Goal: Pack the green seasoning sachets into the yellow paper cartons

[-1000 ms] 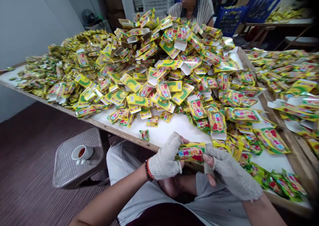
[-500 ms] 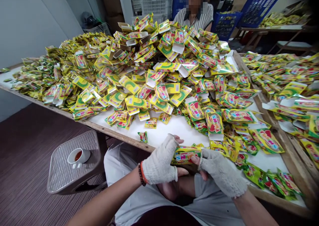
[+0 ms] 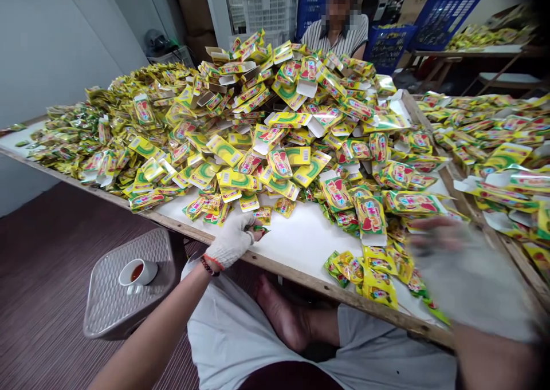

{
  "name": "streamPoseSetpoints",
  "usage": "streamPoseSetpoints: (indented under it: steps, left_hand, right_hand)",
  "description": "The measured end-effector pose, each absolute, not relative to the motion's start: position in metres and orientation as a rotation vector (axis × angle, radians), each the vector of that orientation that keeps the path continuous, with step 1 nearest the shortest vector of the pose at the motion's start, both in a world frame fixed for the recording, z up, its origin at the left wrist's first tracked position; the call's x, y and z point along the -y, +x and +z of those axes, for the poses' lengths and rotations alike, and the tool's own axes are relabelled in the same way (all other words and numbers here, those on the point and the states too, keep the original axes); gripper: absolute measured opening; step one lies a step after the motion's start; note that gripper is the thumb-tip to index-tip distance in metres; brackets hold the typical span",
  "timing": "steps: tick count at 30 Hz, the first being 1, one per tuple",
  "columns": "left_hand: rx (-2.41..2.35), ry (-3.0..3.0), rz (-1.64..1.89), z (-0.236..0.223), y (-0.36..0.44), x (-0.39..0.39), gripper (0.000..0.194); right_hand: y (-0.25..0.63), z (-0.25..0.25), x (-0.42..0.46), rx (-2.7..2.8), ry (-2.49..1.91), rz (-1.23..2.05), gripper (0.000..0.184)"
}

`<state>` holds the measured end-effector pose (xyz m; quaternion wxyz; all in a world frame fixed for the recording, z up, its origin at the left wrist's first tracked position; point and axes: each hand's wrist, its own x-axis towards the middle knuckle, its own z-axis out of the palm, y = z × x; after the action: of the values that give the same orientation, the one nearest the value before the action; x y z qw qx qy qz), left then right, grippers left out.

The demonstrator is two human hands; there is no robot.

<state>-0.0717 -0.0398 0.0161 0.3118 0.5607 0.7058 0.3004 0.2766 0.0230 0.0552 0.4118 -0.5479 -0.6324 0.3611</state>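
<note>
The left hand [image 3: 232, 242], in a white fingerless knit glove, reaches over the near edge of the desk [image 3: 301, 238]; its grip is drawn nearly closed, thumb and fingers about a small green sachet [image 3: 260, 228], which is mostly hidden by them and sits just inside the wooden edge; a beaded bracelet [image 3: 209, 266] circles that wrist. The right hand [image 3: 472, 275], also gloved, is a blur above the desk's right part; I cannot tell how far its grip is open or whether it has hold of anything; yellow sachets [image 3: 378, 272] lie near it, to its left. Behind both hands rises a large heap of printed TWINS cartons [image 3: 281, 161], many with open white flaps; beside the desk, a white cup [image 3: 148, 271] of reddish-brown liquid stands on a grey plastic stool [image 3: 107, 298]; across the heap sits a person in a striped shirt [image 3: 356, 32].
</note>
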Motion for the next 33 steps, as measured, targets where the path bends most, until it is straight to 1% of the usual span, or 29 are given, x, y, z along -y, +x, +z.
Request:
streamPoseSetpoints:
  steps: [3, 5, 8, 10, 14, 18, 20, 23, 27, 30, 32, 33]
  left_hand:
    - [-1.634, 1.216, 1.051, 0.012, -0.046, 0.042, 0.023]
    - [-1.505, 1.101, 1.126, 0.009, -0.03, 0.045, 0.026]
    - [-1.437, 1.09, 1.204, 0.006, -0.017, 0.048, 0.026]
    - [-1.467, 1.075, 1.221, 0.006, -0.012, 0.048, 0.027]
    - [-1.482, 1.013, 1.195, 0.006, 0.0, 0.048, 0.03]
    - [-1.512, 1.177, 1.221, 0.0, 0.018, 0.05, 0.025]
    - [-1.58, 1.344, 1.144, -0.002, 0.02, 0.046, 0.024]
    - [-1.71, 1.735, 0.936, 0.001, 0.011, 0.029, 0.023]
    - [-2.002, 2.216, 0.562, 0.005, -0.008, 0.003, 0.024]
    - [-1.929, 2.407, 0.267, 0.001, -0.01, -0.003, 0.019]
    - [-1.88, 2.428, 0.159, -0.001, -0.007, -0.002, 0.018]
    - [-1.887, 2.409, 0.13, -0.002, -0.005, -0.003, 0.019]
  right_hand:
    - [0.208, 0.027, -0.011, 1.662, -1.238, 1.37, 0.026]
    - [0.168, 0.012, -0.004, 1.804, -1.175, 1.39, 0.034]
    - [0.139, 0.001, -0.002, 1.902, -1.139, 1.336, 0.022]
    - [0.138, -0.001, -0.004, 1.884, -1.18, 1.315, 0.018]
    - [0.148, 0.0, -0.008, 1.754, -1.26, 1.391, 0.02]
    - [0.151, -0.004, -0.012, 1.699, -1.272, 1.329, 0.018]
    - [0.154, -0.008, -0.015, 1.681, -1.296, 1.297, 0.018]
    - [0.164, -0.012, -0.019, 1.677, -1.353, 1.171, 0.016]
    - [0.183, -0.01, -0.022, 1.761, -1.399, 1.011, 0.014]
    - [0.193, -0.007, -0.021, 1.894, -1.393, 0.98, 0.014]
    - [0.196, -0.006, -0.022, 1.953, -1.373, 0.985, 0.013]
    - [0.198, -0.006, -0.022, 1.974, -1.369, 0.987, 0.015]
